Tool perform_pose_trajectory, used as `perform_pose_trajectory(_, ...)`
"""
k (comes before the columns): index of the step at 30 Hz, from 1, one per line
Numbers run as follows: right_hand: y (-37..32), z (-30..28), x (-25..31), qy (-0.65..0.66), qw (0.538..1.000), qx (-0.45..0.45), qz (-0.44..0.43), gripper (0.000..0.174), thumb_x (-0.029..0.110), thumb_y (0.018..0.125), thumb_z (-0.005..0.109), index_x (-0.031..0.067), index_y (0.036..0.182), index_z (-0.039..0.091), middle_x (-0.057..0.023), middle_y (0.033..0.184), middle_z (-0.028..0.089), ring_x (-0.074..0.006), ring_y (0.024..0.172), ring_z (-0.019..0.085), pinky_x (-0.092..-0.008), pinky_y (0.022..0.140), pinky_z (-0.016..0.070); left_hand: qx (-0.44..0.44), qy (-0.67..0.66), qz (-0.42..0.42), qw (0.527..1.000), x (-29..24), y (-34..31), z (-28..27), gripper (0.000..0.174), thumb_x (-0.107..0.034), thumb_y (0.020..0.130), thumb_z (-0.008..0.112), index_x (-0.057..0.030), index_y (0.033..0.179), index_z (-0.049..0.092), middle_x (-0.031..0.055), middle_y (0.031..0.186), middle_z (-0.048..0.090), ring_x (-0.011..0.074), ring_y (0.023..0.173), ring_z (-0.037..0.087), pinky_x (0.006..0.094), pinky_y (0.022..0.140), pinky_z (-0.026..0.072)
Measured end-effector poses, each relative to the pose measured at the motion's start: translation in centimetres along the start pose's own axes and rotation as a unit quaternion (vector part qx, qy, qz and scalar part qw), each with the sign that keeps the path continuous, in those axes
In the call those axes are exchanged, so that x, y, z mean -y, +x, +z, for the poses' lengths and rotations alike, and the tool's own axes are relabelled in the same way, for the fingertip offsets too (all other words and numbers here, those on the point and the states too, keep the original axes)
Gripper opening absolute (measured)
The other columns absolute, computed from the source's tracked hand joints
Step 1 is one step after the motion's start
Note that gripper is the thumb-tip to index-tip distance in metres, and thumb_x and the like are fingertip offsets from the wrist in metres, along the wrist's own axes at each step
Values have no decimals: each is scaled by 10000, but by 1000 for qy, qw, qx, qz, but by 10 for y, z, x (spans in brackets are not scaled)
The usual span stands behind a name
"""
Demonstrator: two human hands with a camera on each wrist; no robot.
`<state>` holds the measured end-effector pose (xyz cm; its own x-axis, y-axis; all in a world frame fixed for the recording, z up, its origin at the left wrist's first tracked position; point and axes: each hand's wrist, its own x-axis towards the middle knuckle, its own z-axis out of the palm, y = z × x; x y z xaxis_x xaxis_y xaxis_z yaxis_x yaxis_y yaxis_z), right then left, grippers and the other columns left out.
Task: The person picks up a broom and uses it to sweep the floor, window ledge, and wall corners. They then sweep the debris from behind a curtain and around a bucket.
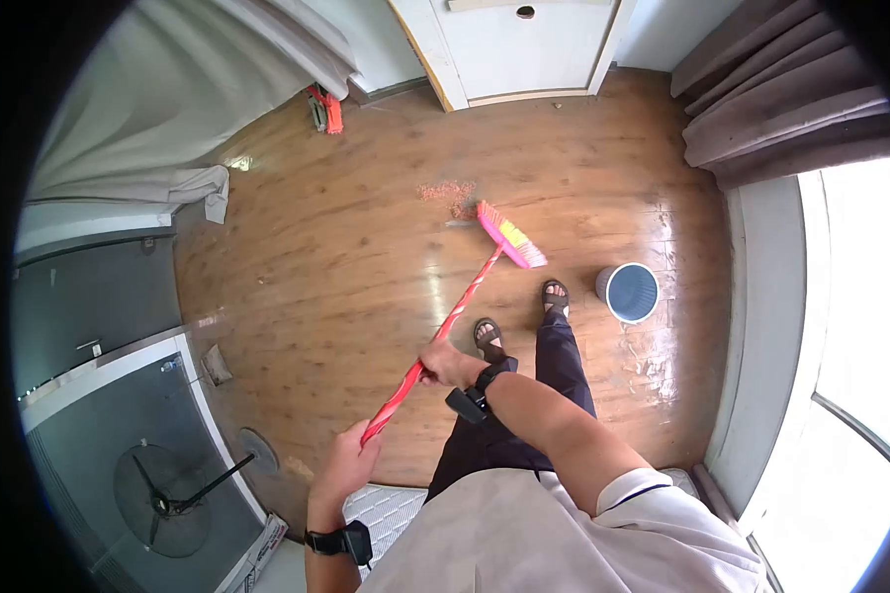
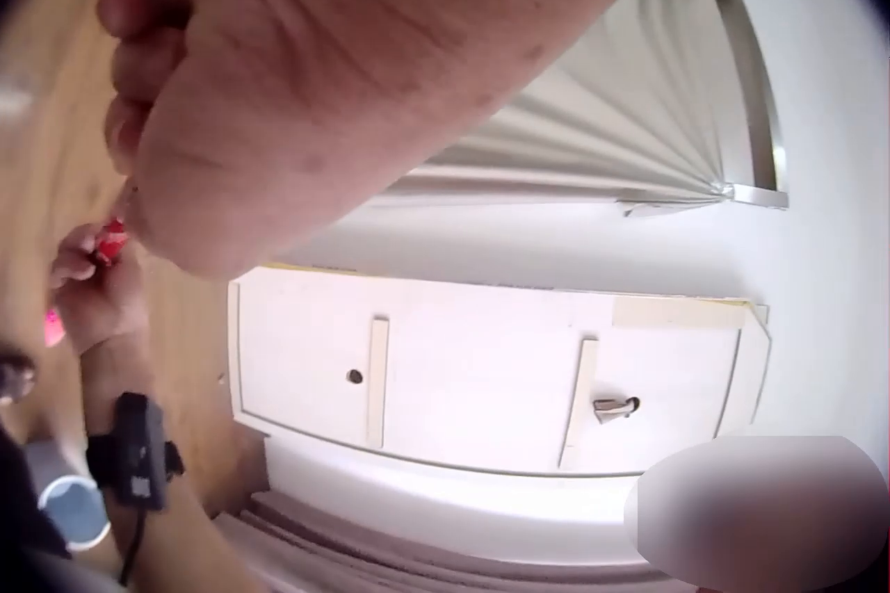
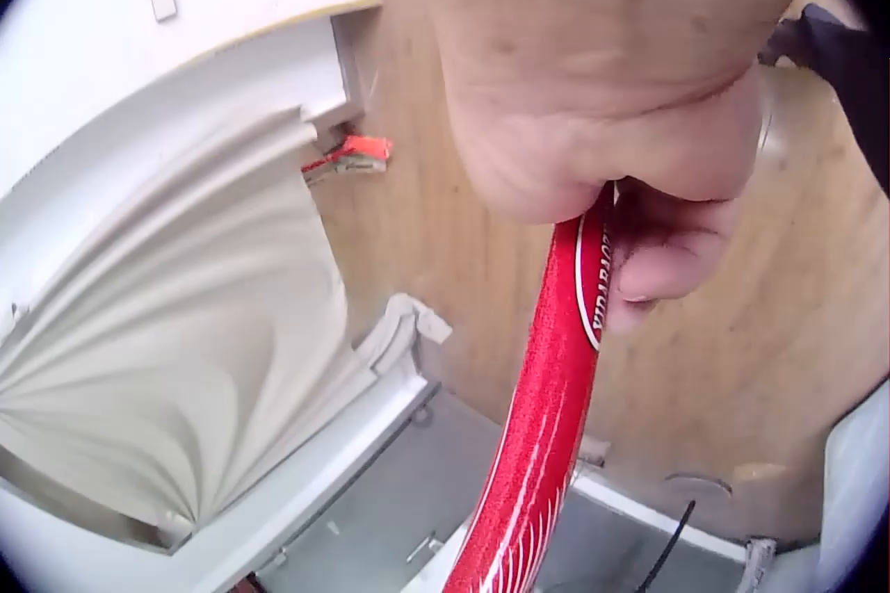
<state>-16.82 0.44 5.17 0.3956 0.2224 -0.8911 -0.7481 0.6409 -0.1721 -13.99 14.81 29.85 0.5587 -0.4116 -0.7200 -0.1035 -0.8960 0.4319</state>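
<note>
A broom with a red-and-white handle [image 1: 452,318] slants across the head view, its pink head [image 1: 504,240] on the wooden floor. The left hand [image 1: 348,463] grips the handle's upper end; in the left wrist view this hand [image 2: 320,79] has curled fingers and hides what it holds. Farther down, the right hand [image 1: 450,364] grips the handle too, its fingers wrapped round the red shaft [image 3: 556,357] in the right wrist view. Small reddish bits [image 1: 445,191] lie scattered just beyond and left of the bristles.
Right of the feet [image 1: 556,295] stands a round bin [image 1: 631,293]. A white door panel [image 1: 524,49] is at the far wall, with curtains [image 1: 796,94] on both sides. A red-and-green object [image 1: 328,111] lies by the left curtain; a fan [image 1: 161,502] is at lower left.
</note>
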Motion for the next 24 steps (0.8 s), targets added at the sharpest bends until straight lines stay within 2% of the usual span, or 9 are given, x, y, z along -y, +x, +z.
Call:
perform_pose_trajectory(3, -1, 55, -24, -16, 1000, 23, 6, 304, 221, 948, 428, -1, 783, 553, -162, 609, 614, -231, 440, 582, -332, 364, 459, -23, 66, -54, 996, -7, -41, -30, 213, -209, 881, 547, -29, 982, 601, 217, 735, 589, 357, 673, 606, 410, 589, 453)
perform_pose_trajectory(5, -13, 72, -26, -39, 999, 15, 17, 302, 237, 952, 433, 5, 801, 555, -156, 610, 614, -229, 443, 584, -329, 366, 461, -32, 45, -57, 997, -1, -59, -41, 212, -205, 876, 552, -28, 982, 602, 215, 729, 587, 363, 671, 602, 412, 587, 452)
perform_pose_trajectory(7, -25, 81, -28, 3, 1000, 10, 13, 249, 202, 915, 474, -11, 804, 535, -125, 598, 585, -224, 427, 560, -324, 357, 458, -33, 27, -57, 997, 16, -67, -44, 210, -201, 872, 558, -28, 982, 603, 214, 724, 585, 369, 669, 598, 413, 585, 452)
perform_pose_trajectory(10, -38, 71, -28, 10, 999, -40, -19, 256, 210, 911, 494, -15, 797, 538, -129, 600, 586, -229, 435, 565, -320, 351, 457, -32, -2, -5, 999, 43, -66, -38, 211, -199, 864, 564, -34, 988, 607, 212, 732, 590, 376, 676, 595, 419, 585, 451)
perform_pose_trajectory(13, -32, 24, -27, 2, 995, -93, -26, 238, 197, 916, 479, -17, 822, 528, -149, 637, 592, -242, 454, 572, -333, 347, 459, 6, -30, 40, 999, 45, -38, -11, 222, -216, 865, 561, -43, 996, 606, 211, 760, 602, 375, 708, 608, 429, 600, 457)
perform_pose_trajectory(15, -24, -14, -31, -10, 989, -144, -42, 212, 223, 932, 463, 35, 852, 518, -129, 646, 593, -237, 467, 564, -348, 367, 458, 21, -42, 58, 997, 36, -10, 10, 234, -232, 869, 558, -46, 1003, 604, 210, 773, 610, 377, 723, 613, 436, 608, 461)
perform_pose_trajectory(18, 13, -64, -46, -2, 993, -116, -6, 177, 212, 924, 475, 60, 843, 514, -103, 668, 591, -223, 527, 579, -331, 403, 452, 45, 10, 98, 994, 29, 16, 28, 236, -230, 891, 534, -28, 999, 591, 216, 739, 588, 362, 669, 585, 423, 603, 451)
perform_pose_trajectory(21, 16, -48, -49, 43, 995, -88, 12, 141, 185, 906, 496, 62, 840, 507, -104, 666, 580, -230, 537, 578, -329, 410, 446, 36, 95, 102, 990, 32, 22, 25, 235, -254, 890, 533, -37, 962, 590, 221, 764, 604, 396, 731, 595, 462, 613, 453)
perform_pose_trajectory(24, 19, 9, -48, 77, 995, -62, 23, 121, 154, 898, 486, 49, 838, 493, -116, 669, 579, -245, 531, 573, -326, 397, 436, -1, 127, 72, 989, 42, -5, -7, 233, -255, 889, 530, -37, 940, 594, 210, 788, 633, 403, 744, 614, 487, 646, 483)
